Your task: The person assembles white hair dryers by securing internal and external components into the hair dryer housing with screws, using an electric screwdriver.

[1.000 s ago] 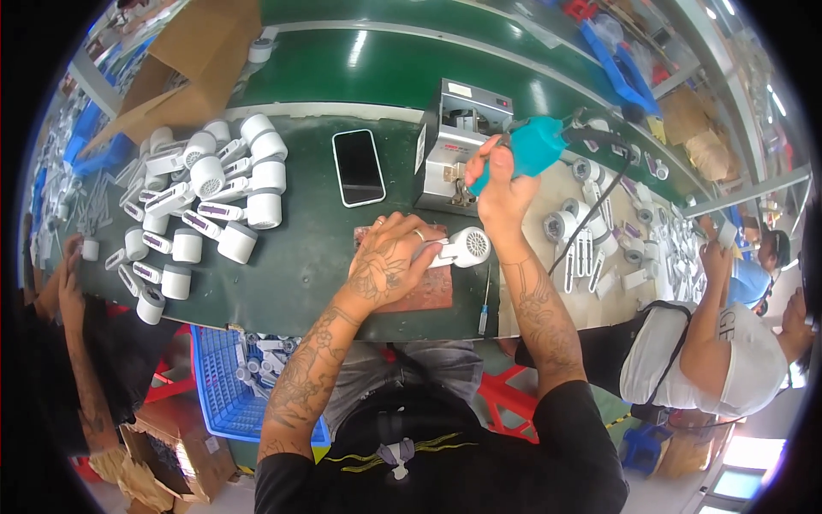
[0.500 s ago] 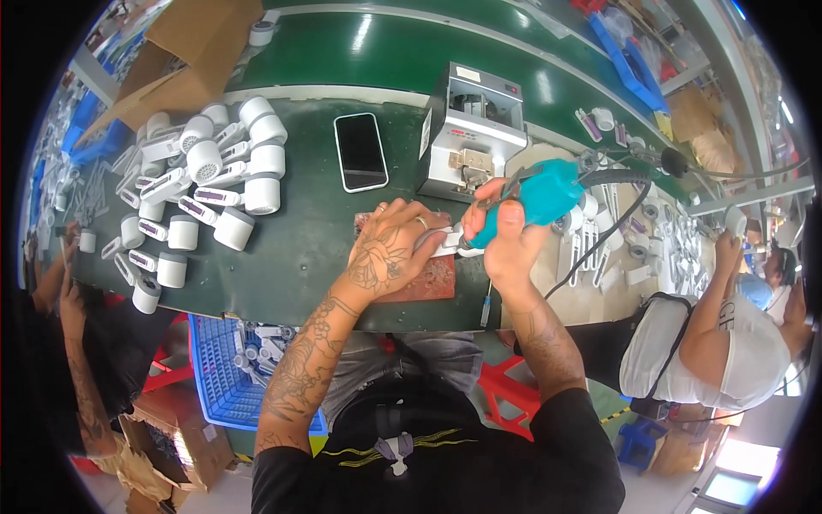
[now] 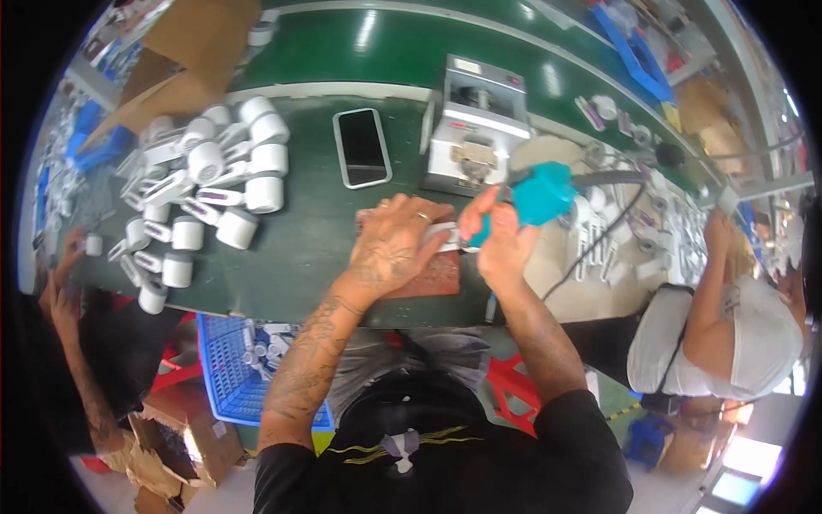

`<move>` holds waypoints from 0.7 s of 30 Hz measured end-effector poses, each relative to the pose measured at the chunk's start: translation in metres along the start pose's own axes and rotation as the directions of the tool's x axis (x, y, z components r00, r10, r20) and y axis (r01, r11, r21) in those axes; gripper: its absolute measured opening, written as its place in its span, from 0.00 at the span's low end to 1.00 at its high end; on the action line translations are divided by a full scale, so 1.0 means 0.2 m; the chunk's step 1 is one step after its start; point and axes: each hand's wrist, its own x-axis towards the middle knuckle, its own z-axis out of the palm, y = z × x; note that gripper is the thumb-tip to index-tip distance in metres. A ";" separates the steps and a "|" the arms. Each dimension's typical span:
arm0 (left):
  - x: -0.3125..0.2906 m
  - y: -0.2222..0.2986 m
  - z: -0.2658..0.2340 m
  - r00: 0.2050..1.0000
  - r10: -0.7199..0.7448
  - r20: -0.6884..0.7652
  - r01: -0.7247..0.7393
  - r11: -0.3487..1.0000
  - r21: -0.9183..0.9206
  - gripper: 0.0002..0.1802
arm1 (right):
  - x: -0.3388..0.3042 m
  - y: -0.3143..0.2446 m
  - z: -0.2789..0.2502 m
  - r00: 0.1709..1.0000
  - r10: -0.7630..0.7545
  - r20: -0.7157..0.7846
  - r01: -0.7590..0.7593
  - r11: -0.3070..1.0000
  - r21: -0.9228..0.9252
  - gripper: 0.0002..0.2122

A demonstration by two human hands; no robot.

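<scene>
My left hand (image 3: 387, 244) presses down over a white plastic part (image 3: 448, 237), pinning it on a reddish-brown pad (image 3: 435, 278). Most of that part lies hidden under the fingers. In my right hand (image 3: 505, 248) is a teal power screwdriver (image 3: 545, 193), gripped round its body and slanted down to the left. Its tip meets the right end of the white part, though blur and fingers hide the exact contact. A dark cable (image 3: 612, 178) leads from the tool's back end off to the right.
White fan-like parts (image 3: 205, 163) lie heaped at the left. A phone (image 3: 361, 147) and a grey metal machine (image 3: 476, 128) stand beyond my hands. More white pieces (image 3: 591, 231) cover the right side. A blue basket (image 3: 224, 377) sits below the table edge. People work on both sides.
The whole view has shifted slightly and blurred. Both my hands keep their grips, and the screwdriver stays at the white part with only a small change in its angle.
</scene>
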 end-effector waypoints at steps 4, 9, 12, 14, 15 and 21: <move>-0.03 0.01 0.05 0.977 0.208 0.038 -0.211 0.973 0.093 0.15 | -0.07 -0.05 -0.11 0.973 0.167 -0.157 -0.170 0.985 -0.006 0.24; -0.23 0.13 -0.14 0.908 0.396 0.141 -0.420 0.850 0.319 0.18 | -0.15 -0.30 -0.16 0.990 0.011 -0.141 0.041 0.931 0.362 0.28; -0.36 -0.02 -0.49 0.947 0.312 0.077 -0.306 0.804 0.510 0.18 | -0.26 -0.42 -0.20 0.980 -0.006 -0.196 0.069 0.946 0.317 0.29; -0.42 -0.17 -0.79 0.997 0.019 0.080 -0.060 0.838 0.543 0.17 | -0.30 -0.45 -0.24 0.970 -0.002 -0.245 0.078 0.950 0.303 0.31; -0.46 -0.29 -0.92 0.990 -0.136 0.023 0.090 0.763 0.640 0.16 | -0.31 -0.47 -0.25 0.973 -0.027 -0.230 0.097 0.950 0.297 0.29; -0.55 -0.97 -1.62 0.913 -0.096 -0.397 0.307 0.802 0.512 0.21 | -0.36 -0.44 -0.25 0.954 0.063 -0.295 0.018 0.964 0.265 0.30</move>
